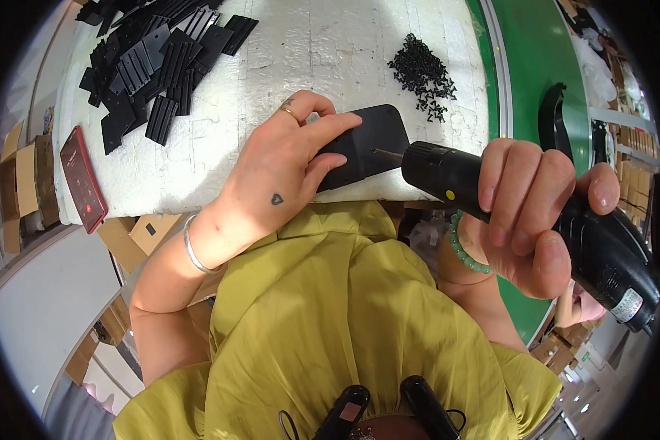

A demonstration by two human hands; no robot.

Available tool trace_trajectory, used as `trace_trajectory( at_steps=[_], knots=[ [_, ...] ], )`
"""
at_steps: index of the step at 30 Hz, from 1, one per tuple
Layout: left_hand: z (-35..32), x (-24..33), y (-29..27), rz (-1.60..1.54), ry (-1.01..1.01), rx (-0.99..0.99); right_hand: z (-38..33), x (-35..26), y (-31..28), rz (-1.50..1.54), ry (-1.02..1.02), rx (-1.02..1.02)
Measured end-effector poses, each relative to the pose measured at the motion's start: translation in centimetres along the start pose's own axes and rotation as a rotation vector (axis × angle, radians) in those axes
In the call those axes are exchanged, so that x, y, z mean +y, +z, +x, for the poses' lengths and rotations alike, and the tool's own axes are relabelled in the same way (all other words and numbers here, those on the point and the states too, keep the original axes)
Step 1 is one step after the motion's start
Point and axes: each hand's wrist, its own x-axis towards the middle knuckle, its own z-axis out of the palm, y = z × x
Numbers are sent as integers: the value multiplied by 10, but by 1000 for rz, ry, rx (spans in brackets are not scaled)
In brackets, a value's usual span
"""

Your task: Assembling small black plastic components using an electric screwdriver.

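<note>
My left hand presses flat on a black plastic plate lying at the near edge of the white foam-covered bench. My right hand is wrapped around a black electric screwdriver. Its bit touches the plate's near right part. A ring is on my left hand, a silver bangle on that wrist, and a green bead bracelet on the right wrist.
A heap of black ribbed plastic parts lies at the bench's far left. A pile of small black screws sits at the far right. A red phone rests on the left edge. A green conveyor belt runs along the right. Cardboard boxes stand below left.
</note>
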Motion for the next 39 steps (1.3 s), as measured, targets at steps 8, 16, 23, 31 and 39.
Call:
trace_trajectory(
  at_steps=[8, 16, 23, 31, 39],
  knots=[
    [-1, -2, -13, 405, -12, 122, 12, 19, 8, 84, 14, -52],
    [-7, -13, -2, 282, -119, -73, 26, 30, 22, -40, 102, -50],
    [6, -11, -4, 39, -189, -122, 27, 32, 26, -93, 135, -49],
    [4, -14, -3, 28, -259, -148, 29, 35, 35, -150, 146, -120],
    [3, -20, -2, 15, -162, -111, 31, 34, 43, -170, 192, -146]
  ],
)
